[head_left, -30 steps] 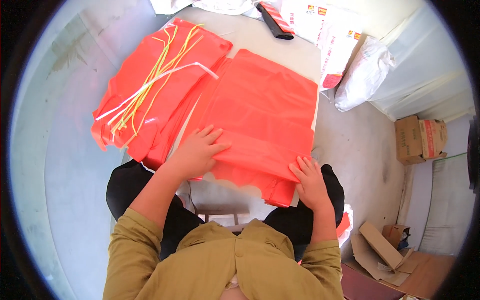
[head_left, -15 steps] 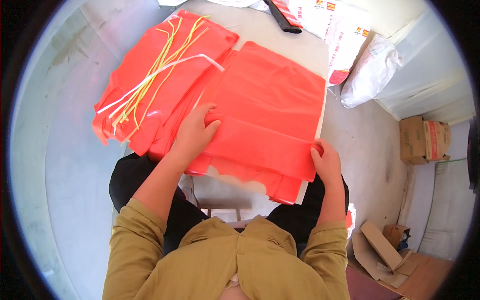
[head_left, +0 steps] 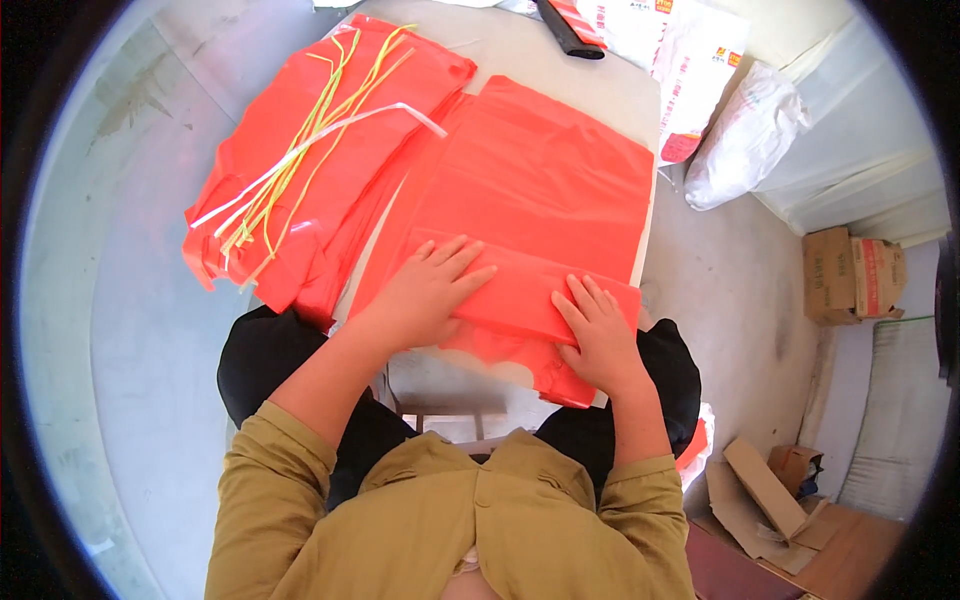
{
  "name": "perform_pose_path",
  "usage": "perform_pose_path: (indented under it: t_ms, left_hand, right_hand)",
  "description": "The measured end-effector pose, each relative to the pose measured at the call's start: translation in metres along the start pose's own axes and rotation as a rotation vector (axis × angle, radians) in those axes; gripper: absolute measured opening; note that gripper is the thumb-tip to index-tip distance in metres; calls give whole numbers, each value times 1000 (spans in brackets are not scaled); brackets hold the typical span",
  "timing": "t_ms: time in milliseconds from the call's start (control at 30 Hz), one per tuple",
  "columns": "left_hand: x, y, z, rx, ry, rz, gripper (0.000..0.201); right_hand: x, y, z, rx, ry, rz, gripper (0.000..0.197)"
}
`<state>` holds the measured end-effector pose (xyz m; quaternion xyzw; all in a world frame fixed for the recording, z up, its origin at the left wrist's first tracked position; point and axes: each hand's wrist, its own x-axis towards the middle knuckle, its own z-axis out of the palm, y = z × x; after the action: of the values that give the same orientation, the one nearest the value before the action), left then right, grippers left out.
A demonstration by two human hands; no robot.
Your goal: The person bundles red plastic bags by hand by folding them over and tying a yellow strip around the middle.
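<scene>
A stack of red plastic bags (head_left: 550,175) lies on the board in front of me, its near part folded over into a flat band. My left hand (head_left: 432,292) rests palm down on the left end of that band, fingers spread. Flat on the right end lies my right hand (head_left: 600,335), its fingers also apart. Below the fold, a scalloped near edge of thin red plastic shows. To the left sits a second pile of red plastic bags (head_left: 360,90), with yellow and white ties (head_left: 300,165) strewn across its top.
The pale tabletop (head_left: 450,35) shows behind the bags. At the back are a black and red bundle (head_left: 572,28), printed white sacks (head_left: 690,75) and a stuffed white bag (head_left: 748,135). Cardboard boxes (head_left: 850,275) stand on the right; flattened cardboard (head_left: 765,490) lies lower right.
Both hands have let go of the folded edge they were gripping and now lie flat on it. My right hand has moved left and inward; my left has slid slightly right and down.
</scene>
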<state>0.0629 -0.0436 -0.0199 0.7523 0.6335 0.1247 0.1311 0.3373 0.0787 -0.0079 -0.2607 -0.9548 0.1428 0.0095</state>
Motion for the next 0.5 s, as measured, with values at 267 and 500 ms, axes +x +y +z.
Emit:
perform_pose_path:
  t_ms: [267,500]
  left_hand:
    - [1,-1,19,207,77,19,53]
    - [1,-1,18,203,205,34,41]
  right_hand:
    - [-6,7,18,-166,131,-71,63]
    - [-3,5,-4,-59,99,2,54]
